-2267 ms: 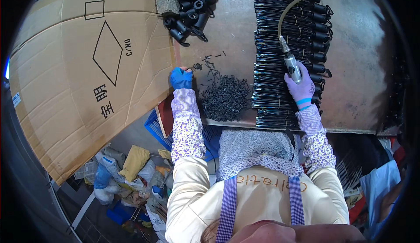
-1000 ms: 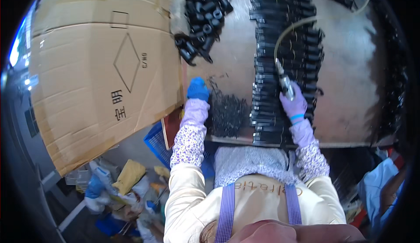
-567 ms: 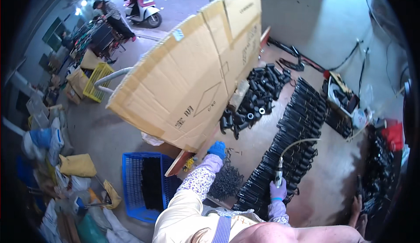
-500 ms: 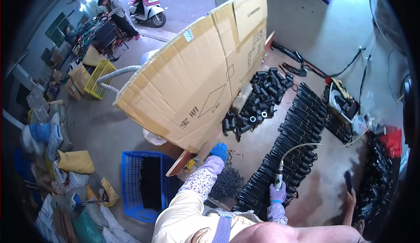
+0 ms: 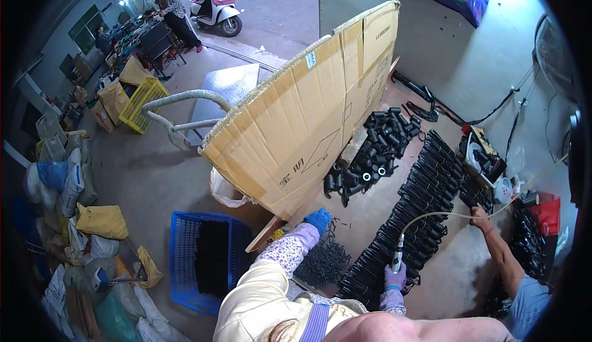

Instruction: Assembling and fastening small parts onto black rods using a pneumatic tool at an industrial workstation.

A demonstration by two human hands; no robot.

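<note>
1. The left hand [image 5: 319, 219], in a blue glove, sits at the far edge of the pile of small dark screws [image 5: 323, 260] on the table [image 5: 345, 215]; its fingers look curled down onto the screws, though whether it has one pinched is too small to tell
2. The right hand [image 5: 394, 276], in a purple glove, is closed around the pneumatic screwdriver [image 5: 397, 260], held upright with its tip down at the near end of the long row of black parts [image 5: 413, 219]; the pale air hose [image 5: 468, 215] arcs up and away to the right
3. To do this well, take one screw at a time from the loose edge of the pile rather than digging into the middle, so that the screws do not tangle or scatter
4. Keep the tool upright over the part and seat the screw squarely before driving; a tilted tip would likely slip off
5. Work along the row in order, so no part is skipped
6. Leave slack in the hose, which runs near another person's hand [image 5: 478, 223] reaching in from the right
7. The heap of black tubes [image 5: 370, 157] and the big cardboard sheet [image 5: 308, 120] lie beyond the left hand; keep the pile clear of them
</note>
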